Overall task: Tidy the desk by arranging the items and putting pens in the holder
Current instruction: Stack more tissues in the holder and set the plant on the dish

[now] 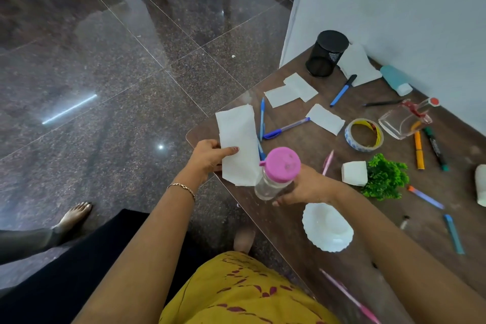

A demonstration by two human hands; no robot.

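My left hand [207, 156] pinches a stack of white paper sheets [238, 137] at the desk's left corner. My right hand [306, 187] grips a clear plastic bottle with a pink cap [280, 166], held above the desk. A black mesh pen holder [326, 52] stands far back by the wall. Pens lie scattered: blue ones [285, 128] mid-desk, a blue-black one [343, 90], a pink one [328, 162], an orange marker [418, 152] and a green-tipped black marker [435, 148].
On the brown desk [289, 218] lie loose paper pieces [290, 89], a tape roll [364, 134], a clear glass container [402, 119], a teal bottle [395, 80], a toppled potted plant [378, 176] and a white scalloped bowl [327, 227]. The wall runs along the right.
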